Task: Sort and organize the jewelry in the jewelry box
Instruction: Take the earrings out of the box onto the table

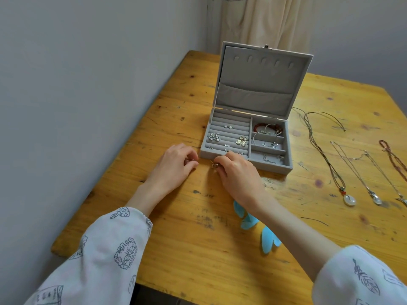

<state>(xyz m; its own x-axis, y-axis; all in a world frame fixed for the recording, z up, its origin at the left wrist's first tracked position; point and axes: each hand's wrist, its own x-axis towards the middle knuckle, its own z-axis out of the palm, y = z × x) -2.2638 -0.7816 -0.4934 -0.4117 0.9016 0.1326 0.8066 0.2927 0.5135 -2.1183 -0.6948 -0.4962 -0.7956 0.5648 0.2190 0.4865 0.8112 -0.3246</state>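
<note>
Here both hands pinch small pieces on the counter (176,249): right hand (236,170) touching the jewelry box (246,159) front, left hand (176,164) just beside.

The desk (176,249) is yellow wood with dark knots and scratches. A grey jewelry box (246,148) sits on it with its lid standing open. To the right of the box lie long necklaces: one on a dark cord with a round white pendant (349,200), and a thin silver chain (361,179) beside it. A reddish bead string (394,157) lies at the far right edge. Something light blue (267,237) lies near the front.
</note>
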